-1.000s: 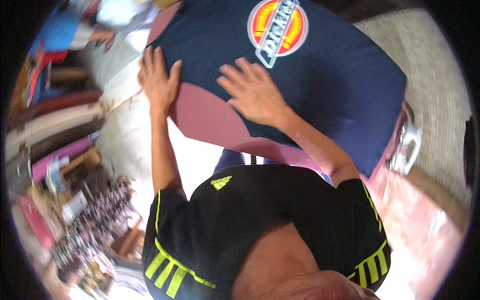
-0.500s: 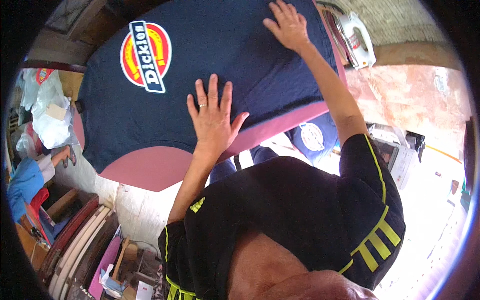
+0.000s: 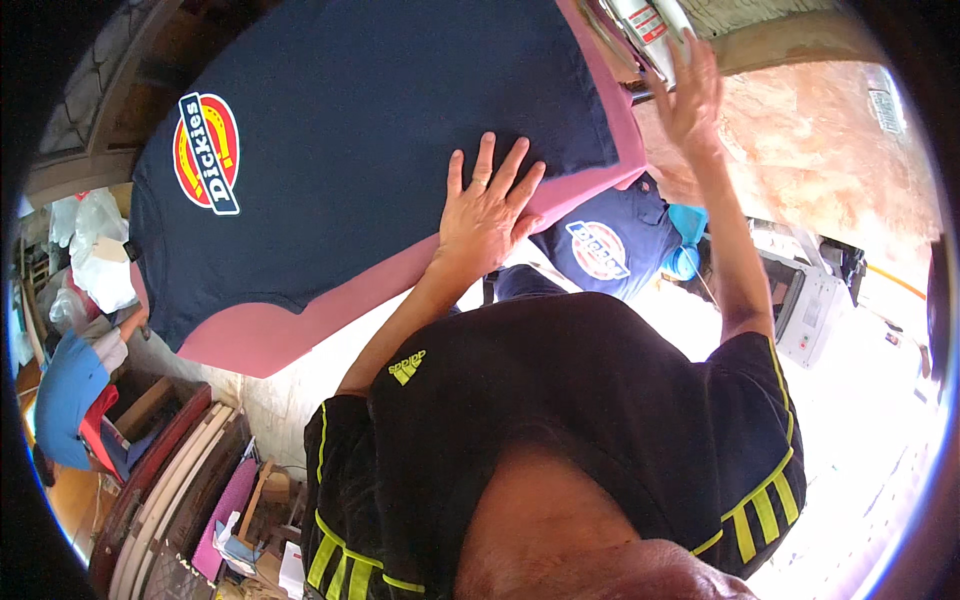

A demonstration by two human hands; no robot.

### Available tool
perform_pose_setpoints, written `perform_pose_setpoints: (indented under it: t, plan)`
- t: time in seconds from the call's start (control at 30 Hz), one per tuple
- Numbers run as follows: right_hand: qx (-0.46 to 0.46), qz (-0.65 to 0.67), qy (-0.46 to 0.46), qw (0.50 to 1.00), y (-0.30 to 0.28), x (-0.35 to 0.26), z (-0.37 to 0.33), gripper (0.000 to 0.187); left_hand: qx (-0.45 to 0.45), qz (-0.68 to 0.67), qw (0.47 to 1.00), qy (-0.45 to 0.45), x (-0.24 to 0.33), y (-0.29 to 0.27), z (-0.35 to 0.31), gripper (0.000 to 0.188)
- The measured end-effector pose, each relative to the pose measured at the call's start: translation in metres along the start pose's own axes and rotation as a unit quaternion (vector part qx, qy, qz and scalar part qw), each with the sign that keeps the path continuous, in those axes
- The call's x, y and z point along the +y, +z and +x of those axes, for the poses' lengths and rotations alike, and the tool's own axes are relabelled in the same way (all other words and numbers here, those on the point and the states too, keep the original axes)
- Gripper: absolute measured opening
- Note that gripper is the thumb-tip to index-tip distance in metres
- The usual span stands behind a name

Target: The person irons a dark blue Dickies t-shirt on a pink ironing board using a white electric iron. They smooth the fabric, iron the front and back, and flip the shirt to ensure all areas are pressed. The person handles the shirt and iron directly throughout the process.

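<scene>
From where I stand, the navy-blue cotton T-shirt (image 3: 390, 130) lies spread over the padded surface covered in dusty-pink cloth (image 3: 262, 340), right in front of the person. It is laid out wide, probably so the fabric stays flat, and a strip of pink shows along the near edge where the cloth stops short. The round red-and-yellow emblem with a dark bar across it (image 3: 207, 152) faces up at the far left, well apart from both hands.

The left hand (image 3: 487, 215) rests palm down with fingers spread, partly on the shirt near that close edge. It has nothing gripped; I take the flat press as a way of steadying the cloth. The right hand (image 3: 690, 95) is up by the white plastic electric iron (image 3: 645, 22) just past the right end. Its fingers overlap the handle and are blurred, so I can't tell whether they have closed on it. The iron sits off the shirt, a sensible spot, it seems to me: near at hand, yet clear of the fabric.

Below the near right corner, a second navy garment with a pale round print (image 3: 598, 252) hangs or lies, bunched beside a bright-blue cloth (image 3: 686, 245).
</scene>
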State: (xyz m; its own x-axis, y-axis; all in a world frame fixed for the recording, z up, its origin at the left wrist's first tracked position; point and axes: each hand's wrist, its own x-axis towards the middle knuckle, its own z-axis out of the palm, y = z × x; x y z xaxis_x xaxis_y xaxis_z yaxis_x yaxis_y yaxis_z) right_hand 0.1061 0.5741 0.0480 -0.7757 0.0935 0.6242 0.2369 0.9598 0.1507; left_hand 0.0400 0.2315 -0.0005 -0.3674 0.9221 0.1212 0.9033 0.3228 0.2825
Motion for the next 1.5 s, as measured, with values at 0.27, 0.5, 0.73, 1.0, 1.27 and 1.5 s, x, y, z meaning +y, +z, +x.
perform_pose_setpoints:
  t: [0.27,0.5,0.73,1.0,1.27,1.5]
  plan:
    - [-0.239,0.358,0.245,0.869,0.066,0.12,0.07,0.056,0.101,-0.092,0.987,-0.081,-0.026,-0.035,-0.015,0.056]
    - [-0.251,0.406,0.29,0.829,0.02,0.069,0.101,0.035,0.144,0.116,0.929,-0.322,-0.083,-0.051,-0.069,0.069]
    - [-0.312,0.45,0.262,0.794,-0.06,-0.027,0.093,0.037,0.158,0.129,0.922,-0.328,-0.097,-0.042,-0.095,0.079]
    - [-0.23,0.414,0.062,0.879,-0.064,-0.23,0.07,0.029,0.146,0.085,0.932,-0.32,-0.095,-0.04,-0.101,0.078]
    - [-0.204,0.394,0.041,0.895,0.043,-0.313,0.222,0.051,0.102,-0.014,0.939,-0.327,-0.1,-0.071,-0.106,0.08]
    - [-0.281,0.41,0.05,0.866,0.046,-0.358,0.21,0.055,0.165,0.093,0.904,-0.384,-0.158,-0.073,-0.13,0.076]
